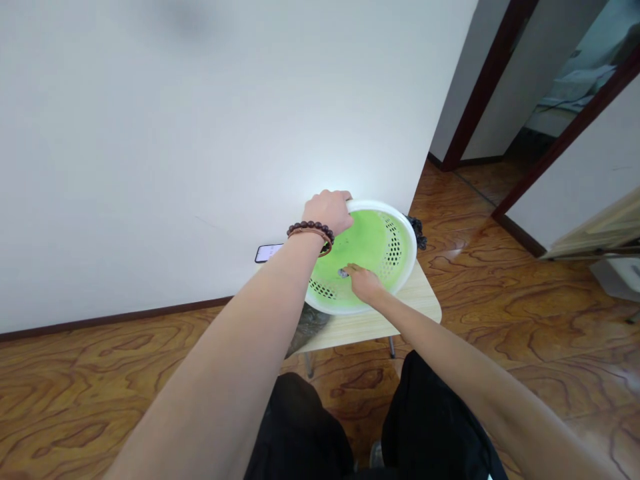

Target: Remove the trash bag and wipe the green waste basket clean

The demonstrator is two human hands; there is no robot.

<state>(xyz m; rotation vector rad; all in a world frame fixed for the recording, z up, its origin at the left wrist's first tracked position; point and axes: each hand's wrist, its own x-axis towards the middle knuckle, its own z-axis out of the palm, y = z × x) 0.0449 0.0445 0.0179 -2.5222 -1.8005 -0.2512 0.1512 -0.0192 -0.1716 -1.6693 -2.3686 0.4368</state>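
Note:
A round plastic basket (pixel 373 233) with a white rim, green inside and rows of holes rests tilted on a small light-wood table (pixel 423 293). At its far left rim, my left hand (pixel 329 208) is closed around the edge; beads and a brown band circle that wrist. Inside the basket, my right hand (pixel 364 283) pinches a small greyish-white piece (pixel 343 273), too small to name, close to the green bottom. My left forearm hides part of the basket's left side.
A phone (pixel 267 253) with a lit screen lies left of my forearm, by the white wall (pixel 200 147). Dark plastic (pixel 310 325) hangs at the table's left, and a black bunched bag (pixel 417 232) shows at right. My knees (pixel 310 427) are just below the table.

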